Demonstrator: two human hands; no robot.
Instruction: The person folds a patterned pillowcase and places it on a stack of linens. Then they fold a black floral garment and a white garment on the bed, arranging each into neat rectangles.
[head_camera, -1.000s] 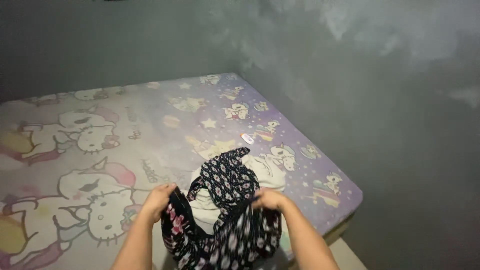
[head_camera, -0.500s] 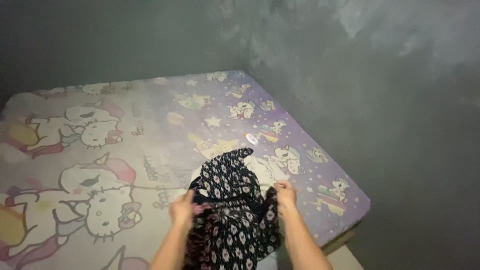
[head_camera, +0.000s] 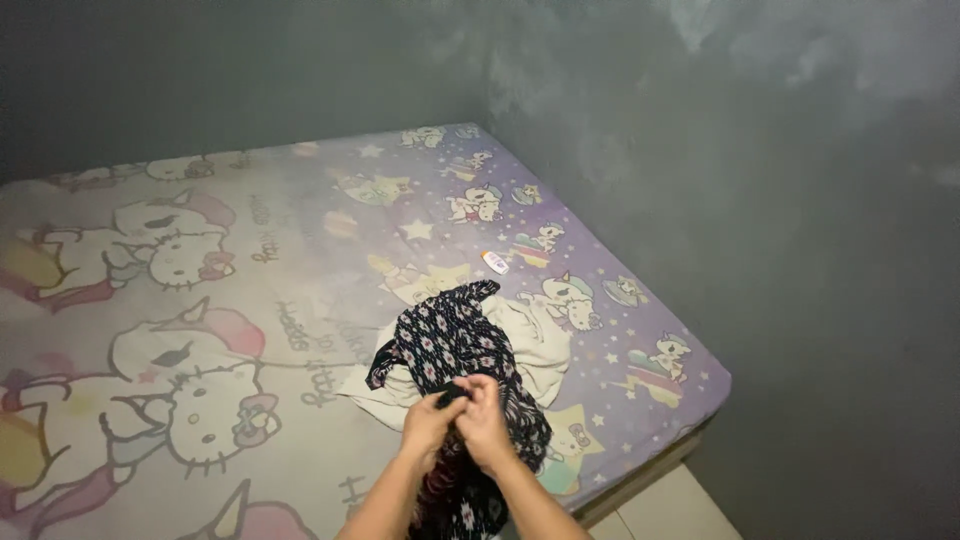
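Where mattress (head_camera: 300, 300) meets grey wall (head_camera: 780, 250), cartoon sheet

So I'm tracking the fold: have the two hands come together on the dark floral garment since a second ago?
Yes. The left hand and right hand now meet over the dark floral garment, having closed inward from its sides, judged against the white cloth.

light: dim, flat | brightest: mattress (head_camera: 300, 260) middle | walls beyond mattress: murky grey, mottled | shadows: soft, faint | glare: none | focus: soft, grainy throughout
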